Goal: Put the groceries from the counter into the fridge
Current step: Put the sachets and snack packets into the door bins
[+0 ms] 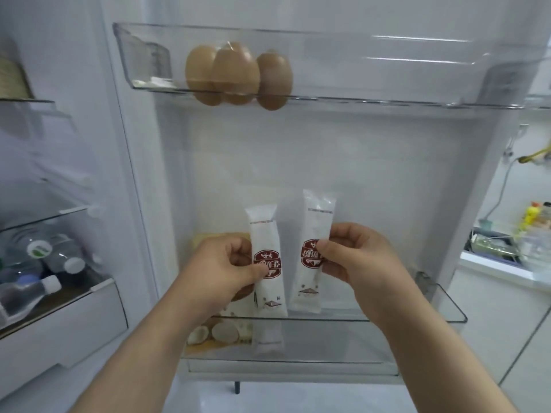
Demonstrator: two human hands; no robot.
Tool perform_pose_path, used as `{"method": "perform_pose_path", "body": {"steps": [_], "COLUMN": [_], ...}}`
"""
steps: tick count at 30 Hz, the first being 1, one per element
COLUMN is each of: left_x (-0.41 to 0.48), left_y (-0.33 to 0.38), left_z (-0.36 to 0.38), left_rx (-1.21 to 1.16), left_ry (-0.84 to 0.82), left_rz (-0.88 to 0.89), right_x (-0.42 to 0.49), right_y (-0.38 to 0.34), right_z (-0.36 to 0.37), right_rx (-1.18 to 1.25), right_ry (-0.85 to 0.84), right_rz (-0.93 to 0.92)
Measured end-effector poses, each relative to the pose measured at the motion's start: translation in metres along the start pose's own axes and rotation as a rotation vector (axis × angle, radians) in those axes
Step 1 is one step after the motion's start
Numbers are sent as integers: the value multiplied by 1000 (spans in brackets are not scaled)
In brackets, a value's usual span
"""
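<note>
I observe the left hand (220, 263) at 7 o'clock pinching one white sachet (264, 231), which stands in the lower door bin (447, 311), the right hand (354, 254) at 5 o'clock pinching a second sachet (316, 222) just beside it with its lower end at rim level, and three eggs (235, 73) at 11 o'clock in the upper door bin (387, 70).

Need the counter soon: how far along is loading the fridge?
Looks done: three brown eggs in the upper clear door bin, a yellow printed packet in the lower clear bin. In hand: the left hand holds one white red-logo sachet down in the lower bin; the right hand holds a second sachet at its rim. Left: blurred items lie on the white counter at right.
</note>
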State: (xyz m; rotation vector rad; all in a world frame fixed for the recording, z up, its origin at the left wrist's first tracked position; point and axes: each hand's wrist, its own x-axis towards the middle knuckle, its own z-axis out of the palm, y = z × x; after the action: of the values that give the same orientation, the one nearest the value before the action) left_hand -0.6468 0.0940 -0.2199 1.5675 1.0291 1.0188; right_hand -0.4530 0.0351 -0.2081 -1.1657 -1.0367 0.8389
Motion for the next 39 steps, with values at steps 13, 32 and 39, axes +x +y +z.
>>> {"method": "perform_pose_path", "body": {"steps": [13,32,39], "left_x": [8,10,9], "left_y": [4,10,1], "left_z": [5,34,20], "left_rx": [266,216,287], "left_ry": [-83,-109,89], "left_rz": [-39,8,84], "right_x": [5,8,10], "right_y": [9,8,14], "right_z": [0,-11,-9], "right_rx": [-172,-77,-222], "right_ry": [-215,-247,-239], "right_rz": [184,215,285]}}
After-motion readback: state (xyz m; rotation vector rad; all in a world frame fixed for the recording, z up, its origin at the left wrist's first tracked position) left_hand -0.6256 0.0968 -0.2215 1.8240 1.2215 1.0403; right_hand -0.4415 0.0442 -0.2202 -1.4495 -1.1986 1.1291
